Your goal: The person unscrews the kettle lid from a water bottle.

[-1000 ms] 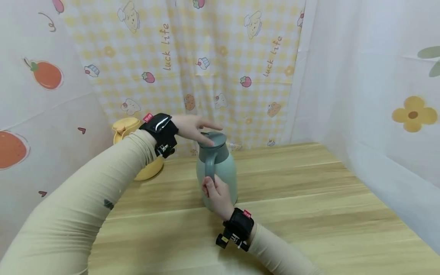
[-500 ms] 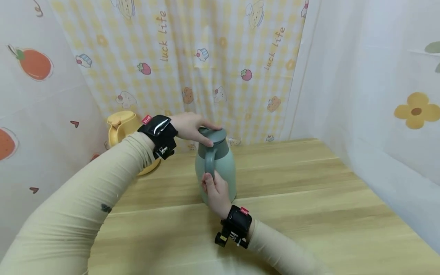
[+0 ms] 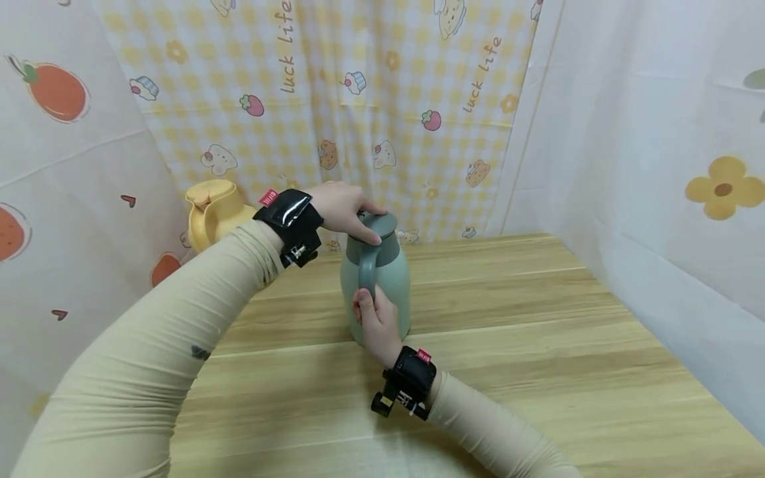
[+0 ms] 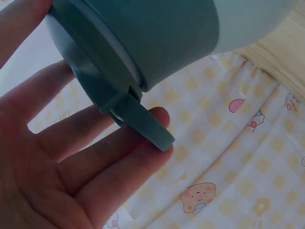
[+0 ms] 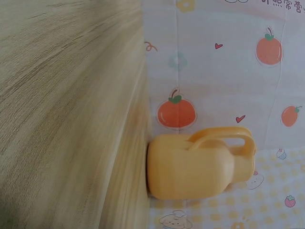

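Where the workspace ends, cloth (image 3: 406,86) hangs behind and at both sides: soft folds, yellow-and-white check at the back, white with fruit and flower prints on the sides. Table (image 3: 514,372) below: flat, pale wood grain, long streaks, slight sheen. Cream sleeves (image 3: 137,352) on both arms, stretchy fabric, wrinkled near the wrists; dark patch on the left one.

Green jug (image 3: 394,285) stands upright mid-table, near the back cloth. Smooth matte body, pale green, rounded, tapering up to a darker grey-green collar. Yellow jug (image 5: 186,167) stands upright at the far left, partly behind the left sleeve in the head view; smooth, broad body, narrower neck, loop handle, same yellow throughout.

Left hand (image 3: 340,206) sits over the top of the green jug, fingers spread and mostly straight, thumb and index on the lid. Right hand (image 3: 379,325) has fingers curled round the lower part of the handle, thumb pointing up along it.

Black straps with small cameras on both wrists. Handle (image 3: 367,265): thick, curved, grey-green. Lid (image 3: 384,224): flat, round disc, seated on the collar. Tab (image 4: 147,124): short, straight, square-ended, sticking out from the lid edge; two left fingers lie behind it, contact can't be told.
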`<state>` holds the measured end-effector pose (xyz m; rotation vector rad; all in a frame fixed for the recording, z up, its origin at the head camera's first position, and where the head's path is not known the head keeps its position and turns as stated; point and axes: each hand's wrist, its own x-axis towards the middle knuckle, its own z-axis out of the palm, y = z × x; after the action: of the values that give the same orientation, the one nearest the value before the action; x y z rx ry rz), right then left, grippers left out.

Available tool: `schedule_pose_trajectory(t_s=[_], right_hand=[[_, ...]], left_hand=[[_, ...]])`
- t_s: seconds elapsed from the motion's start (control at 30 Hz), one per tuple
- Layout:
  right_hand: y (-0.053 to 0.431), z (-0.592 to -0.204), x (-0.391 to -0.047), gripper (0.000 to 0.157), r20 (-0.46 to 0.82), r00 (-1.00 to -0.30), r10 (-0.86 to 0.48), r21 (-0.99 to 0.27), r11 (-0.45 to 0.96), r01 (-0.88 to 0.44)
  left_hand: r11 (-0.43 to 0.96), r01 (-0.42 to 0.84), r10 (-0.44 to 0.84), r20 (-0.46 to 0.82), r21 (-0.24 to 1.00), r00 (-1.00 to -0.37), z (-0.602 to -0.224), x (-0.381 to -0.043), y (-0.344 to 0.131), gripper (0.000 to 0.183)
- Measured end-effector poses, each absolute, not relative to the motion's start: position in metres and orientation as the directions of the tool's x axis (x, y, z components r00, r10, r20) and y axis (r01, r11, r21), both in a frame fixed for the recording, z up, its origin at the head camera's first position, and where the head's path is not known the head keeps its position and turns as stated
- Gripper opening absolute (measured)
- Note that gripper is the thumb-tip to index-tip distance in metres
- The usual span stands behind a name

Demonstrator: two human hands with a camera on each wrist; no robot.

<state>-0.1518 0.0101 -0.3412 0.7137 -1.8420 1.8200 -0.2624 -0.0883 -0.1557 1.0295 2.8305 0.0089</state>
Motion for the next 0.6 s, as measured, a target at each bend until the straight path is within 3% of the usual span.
schedule_pose_trajectory(t_s=[0.6], right_hand=[[0.012, -0.343, -0.151, 0.022, 0.637, -0.77, -0.035, -0.771, -0.032, -0.636]], left_hand=[[0.845, 0.535, 0.535, -0.06, 0.015, -0.843, -0.154, -0.245, -0.071, 0.062]])
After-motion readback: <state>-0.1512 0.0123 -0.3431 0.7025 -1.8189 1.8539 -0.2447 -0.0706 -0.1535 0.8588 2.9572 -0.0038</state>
